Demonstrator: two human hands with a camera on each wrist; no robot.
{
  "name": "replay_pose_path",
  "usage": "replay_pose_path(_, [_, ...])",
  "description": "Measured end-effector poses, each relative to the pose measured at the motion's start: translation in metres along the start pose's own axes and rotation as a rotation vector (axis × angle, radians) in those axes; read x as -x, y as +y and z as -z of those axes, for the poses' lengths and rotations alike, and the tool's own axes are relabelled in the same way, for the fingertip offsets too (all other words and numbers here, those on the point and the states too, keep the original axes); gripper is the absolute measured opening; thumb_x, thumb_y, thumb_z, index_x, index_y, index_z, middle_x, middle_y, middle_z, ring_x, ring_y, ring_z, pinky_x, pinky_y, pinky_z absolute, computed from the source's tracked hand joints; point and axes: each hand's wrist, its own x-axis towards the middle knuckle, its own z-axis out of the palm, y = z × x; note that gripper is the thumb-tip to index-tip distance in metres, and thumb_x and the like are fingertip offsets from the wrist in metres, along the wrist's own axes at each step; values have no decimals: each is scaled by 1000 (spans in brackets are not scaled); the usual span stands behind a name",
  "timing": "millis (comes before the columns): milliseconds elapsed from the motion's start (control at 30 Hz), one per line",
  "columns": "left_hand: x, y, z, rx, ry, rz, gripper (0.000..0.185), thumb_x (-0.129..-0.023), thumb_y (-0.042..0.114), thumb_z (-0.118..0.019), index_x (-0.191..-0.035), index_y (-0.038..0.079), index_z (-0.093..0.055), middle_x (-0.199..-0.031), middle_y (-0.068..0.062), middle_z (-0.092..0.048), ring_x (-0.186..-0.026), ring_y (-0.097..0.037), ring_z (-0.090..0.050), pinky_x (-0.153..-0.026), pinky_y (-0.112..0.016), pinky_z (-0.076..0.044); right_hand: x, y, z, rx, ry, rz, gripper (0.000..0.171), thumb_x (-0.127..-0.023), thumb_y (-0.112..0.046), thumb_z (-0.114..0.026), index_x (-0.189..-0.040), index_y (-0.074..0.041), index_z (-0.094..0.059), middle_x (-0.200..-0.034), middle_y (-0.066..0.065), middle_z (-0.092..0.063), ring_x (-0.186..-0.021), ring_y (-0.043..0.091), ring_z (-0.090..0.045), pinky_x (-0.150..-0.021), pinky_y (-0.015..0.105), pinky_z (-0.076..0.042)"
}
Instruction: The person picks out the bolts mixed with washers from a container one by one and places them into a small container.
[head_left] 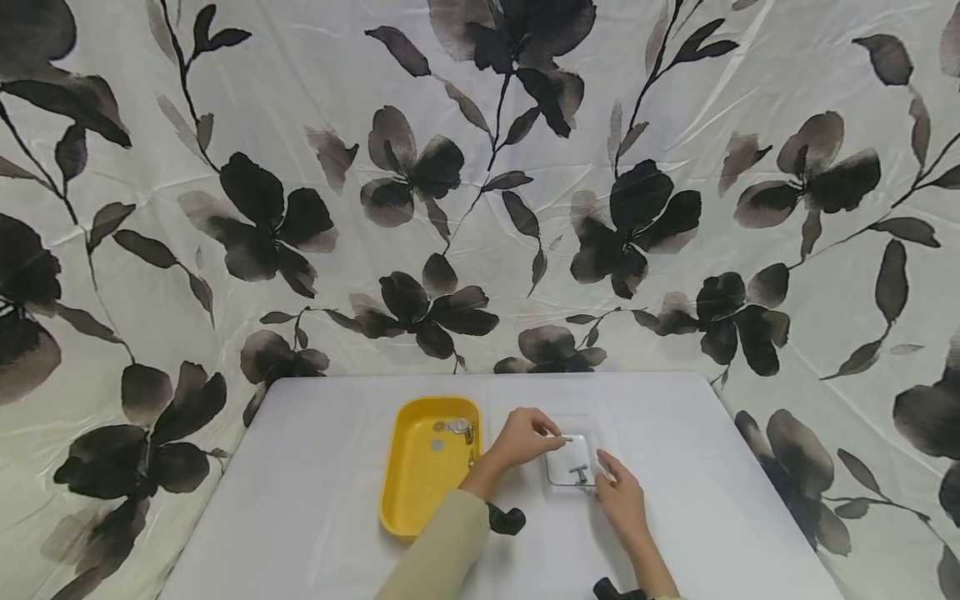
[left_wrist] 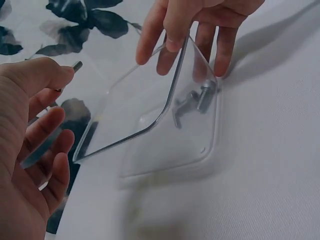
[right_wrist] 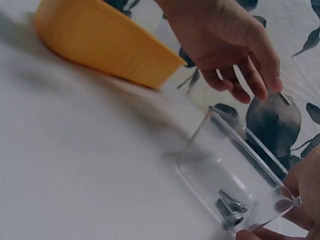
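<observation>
A staged tabletop set, not a lived-in room: a white table (head_left: 300, 500) stands against a flower-print sheet (head_left: 300, 125) hung as a backdrop from 9 round to 3 o'clock. At 12 o'clock on the table, a yellow tray (head_left: 412, 492) and a clear tray (head_left: 558, 475) of small metal hardware suggest a sorting bench.

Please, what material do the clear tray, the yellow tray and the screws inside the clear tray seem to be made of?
Clear tray: probably glossy transparent plastic; the table shows through.
Yellow tray: likely smooth opaque plastic, uniformly coloured.
Screws: apparently metal, grey with shiny threads.
</observation>
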Motion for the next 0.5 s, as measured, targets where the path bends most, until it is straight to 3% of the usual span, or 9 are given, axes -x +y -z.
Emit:
replay_pose_path(233, [-10, 5, -5, -26, -9, -8, 10, -78, 27, -82, -81, 18, -77, -86, 10, -64, -77, -9, -55, -62, -25, -48, -3, -4, 0, -45, -14, 3, 45, -95, -9, -50, -140, -8, -51, -143, 21, -45, -81, 24, -64, -63, 27, -52])
replay_pose_path(500, [-16, 5, -20, -28, -2, -8, 9, -77, 27, -82, -79, 20, -77, -87, 11, -64, -77, -8, -55, -61, -24, -48, 1, 1, 0, -40, 0, 0, 44, -95, -7, -51, -139, -7, -52, -141, 23, -47, -98, 33, -65, -69, 30, -55])
